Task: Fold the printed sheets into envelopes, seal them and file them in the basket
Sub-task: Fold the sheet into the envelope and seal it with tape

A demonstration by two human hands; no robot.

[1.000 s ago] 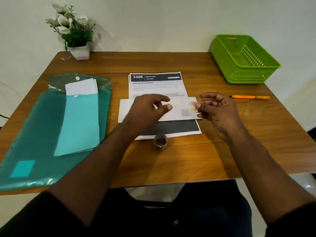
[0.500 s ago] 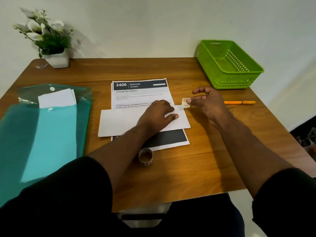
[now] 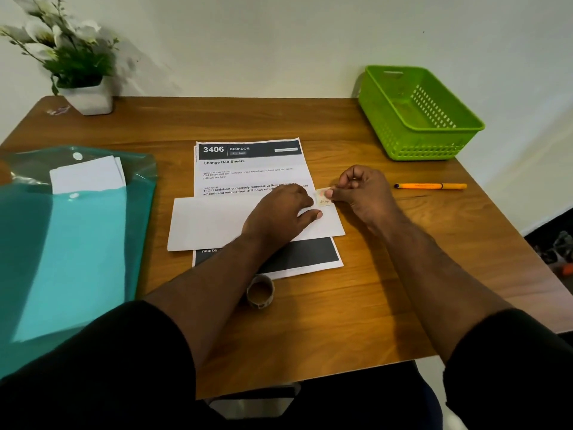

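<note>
Envelope (image 3: 217,223), white and plain-faced, lies flat across the middle of the printed sheets (image 3: 251,172), which sit in a small stack at the centre of the wooden worktop (image 3: 356,311). The top sheet shows a dark header reading "3406 BEDROOM" and the title "Change Bed Sheets", with a dark band at its near edge poking out below the envelope. The left hand (image 3: 279,214) rests on the right half of the envelope, fingers curled loosely downward and thumb stretched flat along the paper, pressing it in place. Just to its right, the right hand (image 3: 359,193) pinches a small pale sticker (image 3: 323,198) between thumb and fingertips, holding it at the envelope's far right corner; whether the sticker already touches the paper I cannot tell.

Near the sheets, close to the left forearm, stands a small roll of tape (image 3: 260,291). To the right of the hands lies an orange pen (image 3: 431,186), and beyond it, at the far right corner, sits the green basket (image 3: 431,141). On the left, a teal plastic folder (image 3: 77,252) holds white paper, and a potted plant (image 3: 74,57) stands at the far left corner by the wall.
</note>
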